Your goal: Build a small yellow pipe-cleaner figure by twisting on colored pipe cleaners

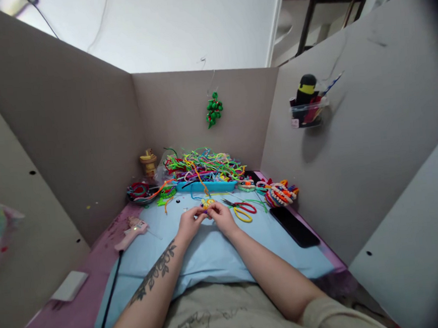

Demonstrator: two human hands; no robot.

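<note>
My left hand [190,222] and my right hand [222,217] meet over the blue cloth [166,259]. Between their pinched fingertips is a small yellow craft piece [208,203] with a bit of purple; its details are too small to make out. An orange cord [199,175] runs down toward it from the pile behind, and I cannot tell whether they join. Scissors [242,208] with one red and one yellow handle lie just right of my right hand, blades pointing left.
Behind my hands, a blue tray [207,187] overflows with colourful cords [211,164]. A pink glue gun [131,235] lies left, its black cable running forward. On the right are a phone [294,227] and a striped woven piece [281,193]. Grey panels [217,144] enclose three sides.
</note>
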